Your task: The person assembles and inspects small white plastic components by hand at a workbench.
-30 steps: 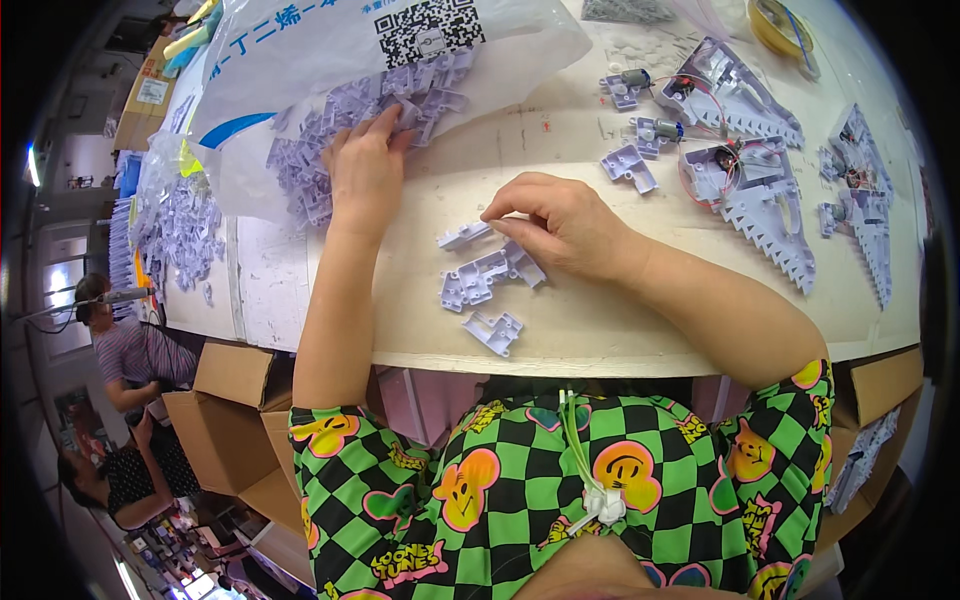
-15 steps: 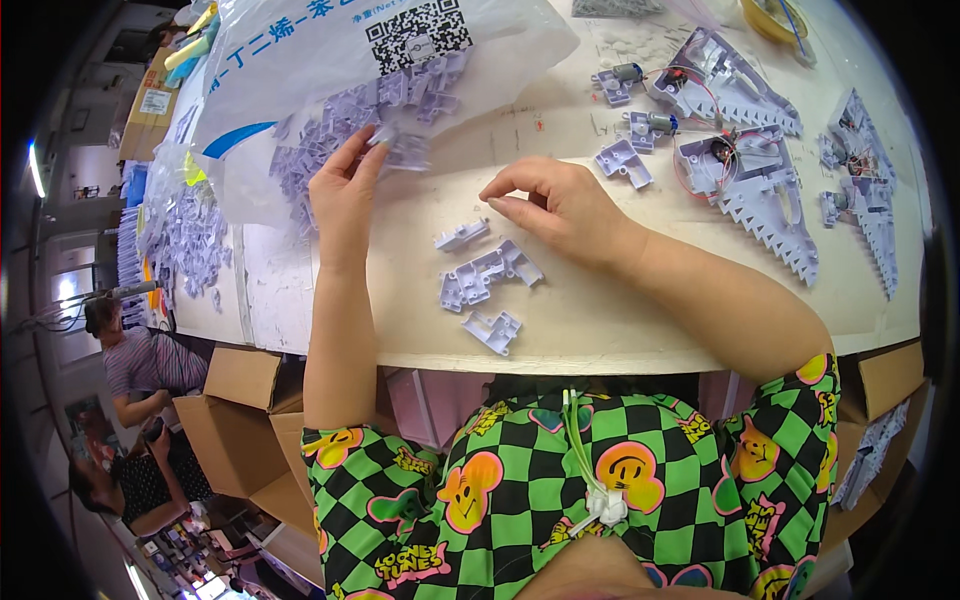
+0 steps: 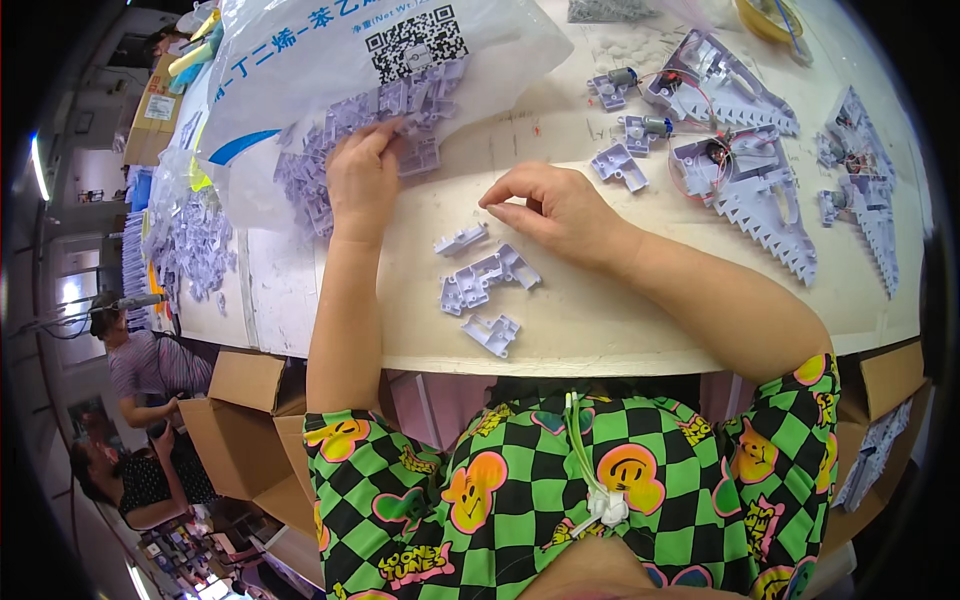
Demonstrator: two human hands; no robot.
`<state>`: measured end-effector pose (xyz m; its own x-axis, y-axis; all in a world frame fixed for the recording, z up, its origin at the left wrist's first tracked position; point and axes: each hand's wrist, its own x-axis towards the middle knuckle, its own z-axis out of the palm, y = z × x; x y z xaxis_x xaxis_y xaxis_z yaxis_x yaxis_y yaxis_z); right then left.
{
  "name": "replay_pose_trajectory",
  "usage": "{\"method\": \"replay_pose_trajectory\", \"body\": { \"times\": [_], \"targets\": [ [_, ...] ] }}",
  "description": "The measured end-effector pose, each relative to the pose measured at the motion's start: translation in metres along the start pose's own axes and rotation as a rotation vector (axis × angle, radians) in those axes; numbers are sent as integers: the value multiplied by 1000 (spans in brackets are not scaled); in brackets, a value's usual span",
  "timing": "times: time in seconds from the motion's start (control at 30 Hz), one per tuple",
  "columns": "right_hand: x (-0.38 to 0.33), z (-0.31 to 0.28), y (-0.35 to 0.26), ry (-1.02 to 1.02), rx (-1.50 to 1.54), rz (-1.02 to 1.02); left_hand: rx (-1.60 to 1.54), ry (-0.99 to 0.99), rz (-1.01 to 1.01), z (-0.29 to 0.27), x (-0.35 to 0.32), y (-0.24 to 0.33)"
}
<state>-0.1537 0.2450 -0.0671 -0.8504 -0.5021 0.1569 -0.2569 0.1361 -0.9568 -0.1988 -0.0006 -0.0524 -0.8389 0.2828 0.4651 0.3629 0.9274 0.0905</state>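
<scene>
Head view: left hand [image 3: 362,180] at far-left part of tabletop [image 3: 600,330], fingers pinched on lilac plastic part in heap [image 3: 330,150] spilling from clear plastic bag [image 3: 300,60]. Right hand [image 3: 555,205] mid-tabletop, fingers curled, whether pinching anything cannot tell. Three loose lilac parts [image 3: 485,285] near front edge, below right hand. Toothed housings [image 3: 745,170] toward right edge.

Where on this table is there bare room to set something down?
Bare tabletop lies along the near edge, under the right forearm, between the small lilac parts and the toothed grey shells. A smaller patch sits between the two hands, beyond the right hand. Crowded: the plastic bag of parts at the left hand, and the far right.
</scene>
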Motion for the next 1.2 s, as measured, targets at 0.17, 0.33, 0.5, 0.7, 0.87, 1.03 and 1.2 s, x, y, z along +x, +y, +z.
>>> {"method": "replay_pose_trajectory", "body": {
  "times": [0.17, 0.33, 0.5, 0.7, 0.87, 1.03, 1.2],
  "targets": [
    [0, 1, 5, 38, 0, -17, -749, 24, -593, -17, 1, 20],
    [0, -3, -27, 17, 252, 215, -1647, -71, -843, -47, -25, 65],
    [-3, -1, -34, 2, 542, 261, -1711, -110, -795, -51, -48, 98],
    [-2, -4, -35, -76, 644, 325, -1621, -128, -752, -60, -55, 99],
    [-3, -6, -35, -97, 636, 319, -1499, -37, -665, -68, -62, 99],
    [-4, 0, -26, -57, 654, 252, -1420, -16, -660, -71, -71, 100],
    [-1, -3, -29, -118, 717, 388, -1422, -56, -707, -74, -76, 100]
  ]
}}
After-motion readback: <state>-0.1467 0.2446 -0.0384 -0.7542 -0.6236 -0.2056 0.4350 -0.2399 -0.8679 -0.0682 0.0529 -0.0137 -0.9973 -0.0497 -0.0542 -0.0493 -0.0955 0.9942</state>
